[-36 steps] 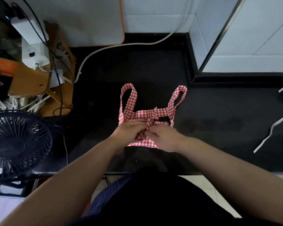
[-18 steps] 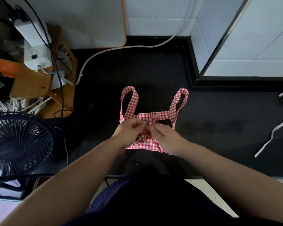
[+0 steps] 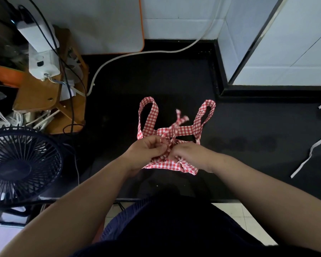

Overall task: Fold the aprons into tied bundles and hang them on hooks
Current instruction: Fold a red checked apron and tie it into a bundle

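Apron [image 3: 176, 130] lies on the counter [image 3: 119, 108]. Left of the apron: fan [image 3: 17, 169]. Behind and left of it: stand [image 3: 37, 95]. Behind it: cable [image 3: 156, 51]. Well right of it: strap [image 3: 312, 149]. On its near half, side by side: left hand [image 3: 146, 152], right hand [image 3: 190, 154].

Apron [image 3: 170, 165]: middle hidden beneath left hand [image 3: 146, 154] and right hand [image 3: 191, 154]; knot among fingers [image 3: 159, 148] cannot be told. Tie ends [image 3: 181, 117], centre frame, blurred. Fan [image 3: 20, 164] cut by left edge, white strip [image 3: 311, 151] by right edge.

Black countertop [image 3: 156, 80]: red gingham apron [image 3: 170, 165] front-centre, white strap [image 3: 312, 151] at right, white cable [image 3: 137, 53] at rear.
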Available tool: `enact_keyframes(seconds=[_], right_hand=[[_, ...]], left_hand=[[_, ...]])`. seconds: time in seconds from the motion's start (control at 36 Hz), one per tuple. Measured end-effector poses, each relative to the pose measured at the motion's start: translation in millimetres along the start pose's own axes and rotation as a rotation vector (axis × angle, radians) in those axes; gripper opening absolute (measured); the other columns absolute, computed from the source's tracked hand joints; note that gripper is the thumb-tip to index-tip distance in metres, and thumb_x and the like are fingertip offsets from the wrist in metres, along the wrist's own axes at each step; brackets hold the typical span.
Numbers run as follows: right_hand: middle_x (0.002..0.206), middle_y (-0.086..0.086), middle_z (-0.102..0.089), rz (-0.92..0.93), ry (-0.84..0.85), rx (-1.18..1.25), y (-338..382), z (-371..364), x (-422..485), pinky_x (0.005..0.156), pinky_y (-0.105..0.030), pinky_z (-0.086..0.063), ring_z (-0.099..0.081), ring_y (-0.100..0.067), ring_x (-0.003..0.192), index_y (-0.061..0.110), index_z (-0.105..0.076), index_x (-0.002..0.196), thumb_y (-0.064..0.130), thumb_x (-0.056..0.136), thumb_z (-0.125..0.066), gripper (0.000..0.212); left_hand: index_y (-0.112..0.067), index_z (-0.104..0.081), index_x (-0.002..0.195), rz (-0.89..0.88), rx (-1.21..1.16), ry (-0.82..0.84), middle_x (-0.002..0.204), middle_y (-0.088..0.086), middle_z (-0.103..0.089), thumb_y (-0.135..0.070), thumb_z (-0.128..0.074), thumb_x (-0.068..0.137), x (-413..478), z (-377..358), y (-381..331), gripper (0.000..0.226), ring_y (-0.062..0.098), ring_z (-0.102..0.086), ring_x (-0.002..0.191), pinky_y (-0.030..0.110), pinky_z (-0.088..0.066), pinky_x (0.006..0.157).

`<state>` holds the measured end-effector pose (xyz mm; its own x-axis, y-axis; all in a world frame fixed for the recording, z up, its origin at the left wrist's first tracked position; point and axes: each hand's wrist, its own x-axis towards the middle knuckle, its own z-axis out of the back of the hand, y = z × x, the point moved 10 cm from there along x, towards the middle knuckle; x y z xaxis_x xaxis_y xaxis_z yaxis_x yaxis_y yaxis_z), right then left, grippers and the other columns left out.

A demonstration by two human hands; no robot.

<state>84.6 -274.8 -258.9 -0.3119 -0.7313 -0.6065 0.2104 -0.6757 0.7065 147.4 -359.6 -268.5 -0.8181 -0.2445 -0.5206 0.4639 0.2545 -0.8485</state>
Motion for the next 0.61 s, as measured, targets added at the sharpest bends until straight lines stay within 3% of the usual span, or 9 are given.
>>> enact_keyframes(seconds=[0.06,0.14,0.22,0.28,0.36,0.42,0.5,0.61], right_hand=[[0.099,-0.002,-0.063,-0.058,-0.002,0.133,-6,3,0,0.086,-0.027,-0.042,-0.054,-0.014,0.093,0.006,-0.069,0.092,0.023,0.093,-0.048,0.026],[0.092,0.007,-0.063,-0.061,0.001,0.217,-7,2,1,0.079,-0.015,-0.041,-0.056,-0.007,0.090,0.021,-0.063,0.095,0.030,0.100,-0.042,0.023],[0.081,0.003,-0.066,-0.081,-0.058,0.271,-10,4,0,0.071,-0.012,-0.037,-0.062,-0.013,0.092,0.017,-0.066,0.092,0.045,0.099,-0.037,0.040],[0.076,0.001,-0.067,-0.091,-0.096,0.297,-12,8,-1,0.068,-0.011,-0.036,-0.065,-0.019,0.094,0.012,-0.068,0.089,0.052,0.096,-0.035,0.052],[0.101,-0.002,-0.070,-0.119,-0.118,0.336,-16,10,-2,0.064,-0.009,-0.039,-0.061,-0.011,0.099,0.010,-0.068,0.101,0.053,0.094,-0.038,0.053],[0.110,-0.007,-0.068,-0.119,-0.097,0.366,-16,8,-1,0.071,-0.012,-0.043,-0.060,-0.014,0.104,0.008,-0.067,0.108,0.052,0.093,-0.043,0.052],[0.088,-0.001,-0.070,-0.105,-0.089,0.347,-15,11,-1,0.090,-0.027,-0.045,-0.063,-0.017,0.092,0.010,-0.072,0.090,0.049,0.089,-0.055,0.042],[0.087,-0.015,-0.067,-0.080,-0.070,0.292,-14,12,-2,0.088,-0.036,-0.049,-0.060,-0.025,0.084,0.001,-0.070,0.085,0.034,0.086,-0.066,0.033]], left_hand=[[-0.015,-0.066,0.096,-0.011,0.027,0.020,0.093,0.005,-0.071,-0.005,-0.058,0.092,-2,-2,-1,0.014,0.017,-0.066,0.089,0.027,-0.053,0.084],[-0.020,-0.064,0.103,-0.065,0.198,0.011,0.096,0.001,-0.072,-0.009,-0.059,0.093,-3,0,-9,0.015,0.012,-0.068,0.091,0.024,-0.053,0.084],[-0.025,-0.063,0.099,-0.134,0.392,0.004,0.092,-0.004,-0.072,-0.016,-0.059,0.094,0,-3,-22,0.011,0.007,-0.068,0.089,0.019,-0.053,0.079],[-0.015,-0.065,0.098,-0.149,0.415,-0.006,0.093,-0.001,-0.071,-0.016,-0.059,0.094,3,-4,-26,0.007,0.010,-0.067,0.088,0.022,-0.053,0.079],[-0.007,-0.067,0.096,-0.135,0.413,0.016,0.093,0.002,-0.071,-0.015,-0.057,0.095,5,-8,-23,0.013,0.006,-0.067,0.086,0.020,-0.053,0.078],[-0.010,-0.069,0.094,-0.121,0.400,0.026,0.094,0.002,-0.072,-0.016,-0.056,0.096,4,-8,-21,0.014,0.009,-0.068,0.089,0.021,-0.053,0.079],[-0.021,-0.069,0.092,-0.121,0.355,0.037,0.090,-0.009,-0.071,-0.016,-0.056,0.096,0,-10,-23,0.014,-0.005,-0.065,0.081,0.007,-0.047,0.071],[-0.023,-0.070,0.098,-0.075,0.273,0.054,0.091,-0.011,-0.072,-0.018,-0.054,0.097,0,-11,-20,0.017,-0.004,-0.066,0.084,0.009,-0.048,0.070]])
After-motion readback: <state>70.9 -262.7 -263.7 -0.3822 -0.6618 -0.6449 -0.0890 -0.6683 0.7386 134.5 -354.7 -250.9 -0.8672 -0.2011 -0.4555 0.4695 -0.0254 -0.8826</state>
